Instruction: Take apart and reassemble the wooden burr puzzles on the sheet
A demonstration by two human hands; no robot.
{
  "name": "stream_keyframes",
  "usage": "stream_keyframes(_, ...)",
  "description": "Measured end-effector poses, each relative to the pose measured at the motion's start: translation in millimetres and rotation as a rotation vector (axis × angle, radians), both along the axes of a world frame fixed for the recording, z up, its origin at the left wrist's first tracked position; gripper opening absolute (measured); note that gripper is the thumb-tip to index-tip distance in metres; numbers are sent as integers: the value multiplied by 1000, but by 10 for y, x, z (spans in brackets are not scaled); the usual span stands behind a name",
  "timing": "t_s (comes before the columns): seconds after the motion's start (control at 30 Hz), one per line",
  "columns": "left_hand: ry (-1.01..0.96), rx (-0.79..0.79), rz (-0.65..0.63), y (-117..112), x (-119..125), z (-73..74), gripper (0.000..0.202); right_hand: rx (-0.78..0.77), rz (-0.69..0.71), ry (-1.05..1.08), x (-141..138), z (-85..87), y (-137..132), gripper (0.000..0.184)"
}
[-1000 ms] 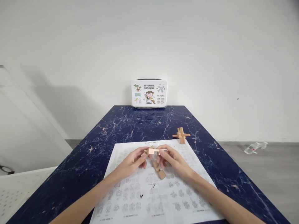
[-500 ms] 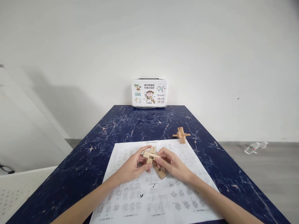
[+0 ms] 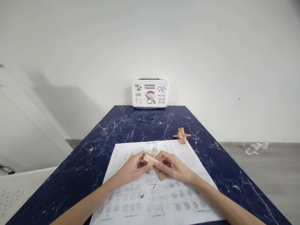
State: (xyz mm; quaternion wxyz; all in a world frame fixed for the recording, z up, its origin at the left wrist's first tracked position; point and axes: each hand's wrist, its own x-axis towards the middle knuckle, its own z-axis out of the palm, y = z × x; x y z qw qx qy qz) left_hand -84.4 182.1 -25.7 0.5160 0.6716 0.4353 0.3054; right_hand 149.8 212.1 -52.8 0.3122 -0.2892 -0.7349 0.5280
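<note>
head view | forward-down over table [image 3: 150, 128] | facing wall [image 3: 150, 40] | sheet [image 3: 161, 190] close

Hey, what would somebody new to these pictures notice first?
Likely the white case with cartoon prints, upright at the far end of the blue marbled table. Next, perhaps, the left hand and right hand holding interlocked wooden puzzle pieces over the printed sheet. A wooden cross puzzle stands at its far right corner.

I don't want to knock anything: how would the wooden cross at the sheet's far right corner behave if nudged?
The wooden cross would likely stay stiff, since its bars look interlocked. They stick out several ways, so it should hardly roll, though it might rock or tip. Its slim wood suggests it is light.
</note>
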Motion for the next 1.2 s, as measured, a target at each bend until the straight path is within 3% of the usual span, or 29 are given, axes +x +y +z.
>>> stream_keyframes(0.23,21,54,29,51,-15,-20,40,51,-27,-63,9,-72,11,36)
stream_keyframes(0.4,-61,7,10,59,-36,-30,40,-44,-49,35,-31,-57,-6,44)
stream_keyframes(0.63,-124,10,-40,53,-50,-15,32,-101,-54,77,-62,-35,-21,37)
stream_keyframes(0.87,-95,21,-27,51,-33,-4,37,-71,-88,64,-69,-54,-29,33)
stream_keyframes(1.2,-55,50,20,57,-18,-7,44,-92,-158,76,-120,-36,-48,45)
